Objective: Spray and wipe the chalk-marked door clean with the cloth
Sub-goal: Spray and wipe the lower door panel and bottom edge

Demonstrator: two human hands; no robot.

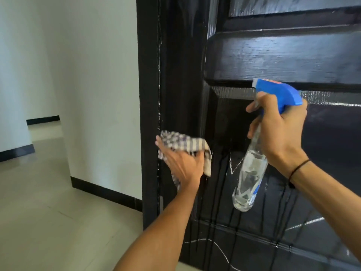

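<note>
The black door (273, 55) fills the right of the frame, its top and right side cut off. The left hand (183, 165), lower centre, presses a checked cloth (179, 143) flat against the door's left edge with straight fingers; most of the cloth is hidden under the palm. The right hand (279, 130), centre right, grips a clear spray bottle (248, 180) by its blue head, nozzle toward the door. Chalk lines (216, 247) show faintly below, partly hidden by the bottle, with wet drips running down. Pale floor (48, 212) lies lower left.
</note>
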